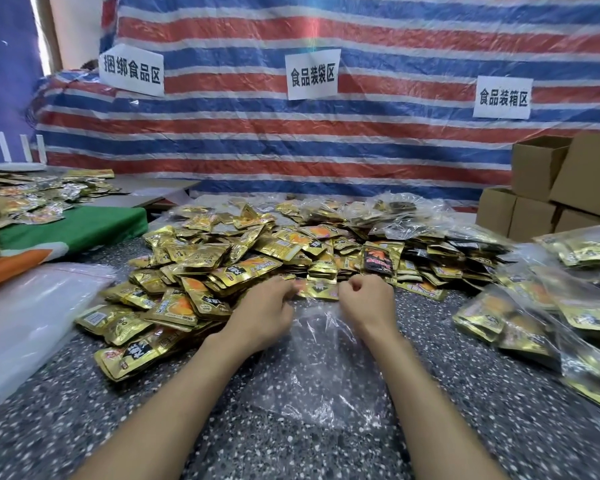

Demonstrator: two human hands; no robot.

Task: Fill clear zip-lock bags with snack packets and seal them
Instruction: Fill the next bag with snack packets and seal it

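A clear zip-lock bag (321, 368) lies flat on the speckled table (465, 403) in front of me, its mouth toward a big heap of gold snack packets (243, 258). My left hand (264, 313) and my right hand (368, 303) sit at the bag's far edge, fingers curled, each pinching the bag's mouth. One gold packet (317, 291) lies just beyond the mouth, between the two hands. Whether the bag holds any packet I cannot tell.
A stack of empty clear bags (32, 317) lies at the left. Filled bags of packets (548, 306) pile up at the right. Cardboard boxes (548, 188) stand at the back right. A striped tarp with paper signs (312, 74) hangs behind. More packets lie on a green cloth (84, 226).
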